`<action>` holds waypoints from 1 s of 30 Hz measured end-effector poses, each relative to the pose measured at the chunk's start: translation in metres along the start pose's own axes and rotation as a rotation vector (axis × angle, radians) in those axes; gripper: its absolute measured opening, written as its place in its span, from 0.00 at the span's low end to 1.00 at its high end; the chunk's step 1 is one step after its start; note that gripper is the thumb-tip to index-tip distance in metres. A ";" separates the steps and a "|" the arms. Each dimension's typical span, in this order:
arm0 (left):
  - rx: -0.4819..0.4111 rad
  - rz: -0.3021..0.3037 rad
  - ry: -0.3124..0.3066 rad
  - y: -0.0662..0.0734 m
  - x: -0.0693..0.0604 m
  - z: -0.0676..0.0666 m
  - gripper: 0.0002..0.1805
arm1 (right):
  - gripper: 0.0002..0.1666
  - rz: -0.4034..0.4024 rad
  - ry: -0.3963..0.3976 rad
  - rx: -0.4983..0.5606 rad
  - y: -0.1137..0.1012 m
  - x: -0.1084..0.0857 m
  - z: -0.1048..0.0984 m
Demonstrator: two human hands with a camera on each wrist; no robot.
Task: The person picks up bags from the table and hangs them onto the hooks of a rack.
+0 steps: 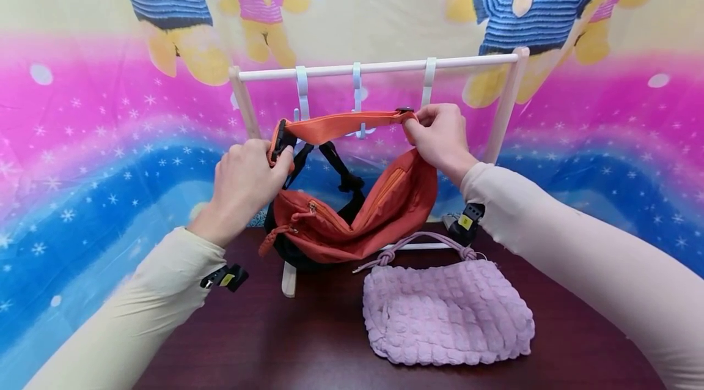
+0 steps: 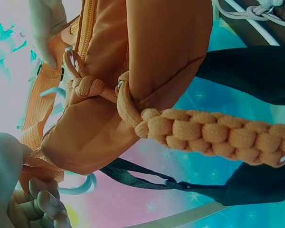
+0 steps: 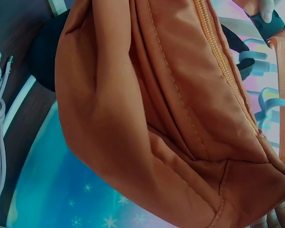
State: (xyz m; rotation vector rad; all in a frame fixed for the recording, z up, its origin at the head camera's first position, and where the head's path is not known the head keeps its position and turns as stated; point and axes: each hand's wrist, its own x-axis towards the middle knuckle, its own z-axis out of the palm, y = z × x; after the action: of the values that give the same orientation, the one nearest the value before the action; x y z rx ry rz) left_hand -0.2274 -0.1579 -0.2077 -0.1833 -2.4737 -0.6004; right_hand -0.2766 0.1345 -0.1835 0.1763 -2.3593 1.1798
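Note:
An orange-red waist bag (image 1: 352,234) with an orange strap (image 1: 343,126) hangs between both hands in front of a rack. My left hand (image 1: 245,183) grips the strap's left end by a black buckle (image 1: 282,140). At the other end, near a black slider, my right hand (image 1: 441,133) pinches the strap. The left wrist view shows a braided orange zipper pull (image 2: 218,135) dangling from the bag. In the right wrist view the bag's zipper (image 3: 221,61) and folded front panel (image 3: 109,114) fill most of the picture; fingers of the right hand barely show at the lower corner.
A wooden rack (image 1: 379,66) carries several pale hooks (image 1: 429,81) on its top bar. On the dark table (image 1: 324,341) lies a lilac quilted handbag (image 1: 448,313) with a knotted handle, right of the waist bag. A patterned cloth (image 1: 82,133) hangs behind.

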 end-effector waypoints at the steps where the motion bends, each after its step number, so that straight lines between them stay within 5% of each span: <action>1: 0.001 -0.001 -0.001 0.000 0.000 0.001 0.24 | 0.16 -0.004 -0.002 -0.004 0.001 0.000 0.000; 30: 0.042 -0.006 -0.003 -0.006 -0.006 0.011 0.25 | 0.15 0.025 -0.036 0.004 0.015 -0.007 0.011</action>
State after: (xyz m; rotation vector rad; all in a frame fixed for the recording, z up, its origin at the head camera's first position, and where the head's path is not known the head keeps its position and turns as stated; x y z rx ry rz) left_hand -0.2293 -0.1582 -0.2209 -0.1612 -2.4885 -0.5511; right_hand -0.2794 0.1343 -0.2027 0.1717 -2.3969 1.2025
